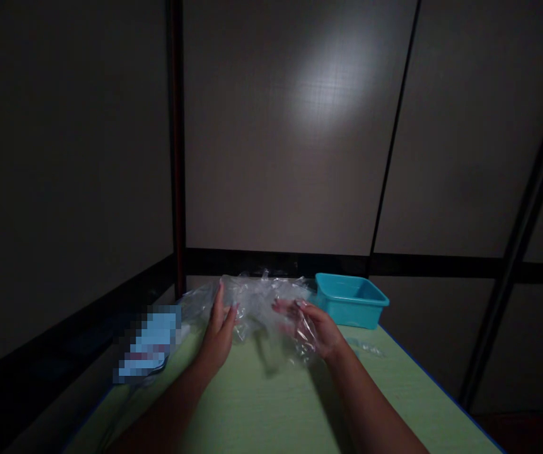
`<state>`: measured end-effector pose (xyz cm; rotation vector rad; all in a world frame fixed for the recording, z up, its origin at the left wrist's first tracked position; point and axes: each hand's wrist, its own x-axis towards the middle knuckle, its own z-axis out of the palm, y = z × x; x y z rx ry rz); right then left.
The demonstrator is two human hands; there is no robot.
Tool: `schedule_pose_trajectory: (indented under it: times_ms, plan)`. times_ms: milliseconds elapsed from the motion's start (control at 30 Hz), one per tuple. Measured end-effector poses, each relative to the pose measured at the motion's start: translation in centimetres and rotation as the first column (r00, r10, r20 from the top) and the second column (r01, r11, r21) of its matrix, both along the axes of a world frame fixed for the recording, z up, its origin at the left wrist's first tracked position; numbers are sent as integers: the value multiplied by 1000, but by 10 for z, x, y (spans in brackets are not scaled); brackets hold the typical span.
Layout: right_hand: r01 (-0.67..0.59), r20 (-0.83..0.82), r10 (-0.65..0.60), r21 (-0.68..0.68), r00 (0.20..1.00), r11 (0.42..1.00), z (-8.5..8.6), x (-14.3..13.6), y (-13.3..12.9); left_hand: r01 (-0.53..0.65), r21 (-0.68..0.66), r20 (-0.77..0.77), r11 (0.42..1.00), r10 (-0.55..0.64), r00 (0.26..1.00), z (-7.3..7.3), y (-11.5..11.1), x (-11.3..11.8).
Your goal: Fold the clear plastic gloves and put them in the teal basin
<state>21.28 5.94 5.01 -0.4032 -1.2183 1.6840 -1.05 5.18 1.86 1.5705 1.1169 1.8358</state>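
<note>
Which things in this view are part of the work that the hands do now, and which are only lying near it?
In the work:
- clear plastic, at both hands
- left hand
- right hand

Seemingly just lying about:
- turquoise basket
- pixelated blue item, identity unclear
- small clear piece near the basket

A light green worktop (252,410) with a blue edge is bearing a turquoise basin (354,312) near its far right corner; clear plastic (370,348) is lying just in front.
</note>
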Motion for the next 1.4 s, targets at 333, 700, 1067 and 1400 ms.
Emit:
schedule_pose_trajectory:
  times_ms: [333,700,1067,1400]
  plan:
    - [167,756,-362,326,544,931,-20,-2,14,-260,141,-81,955,273,959,6,-3,-3]
    - [146,774,-632,630,-36,763,-40,8,32,-518,133,-723,845,440,533,-9,0,-10]
    - [122,714,-699,697,-27,707,-40,7,32,-132,184,-811,974,226,540,12,-17,-3]
    - [135,736,-655,641,171,755,-28,1,22,41,131,-777,991,76,625,21,-40,12]
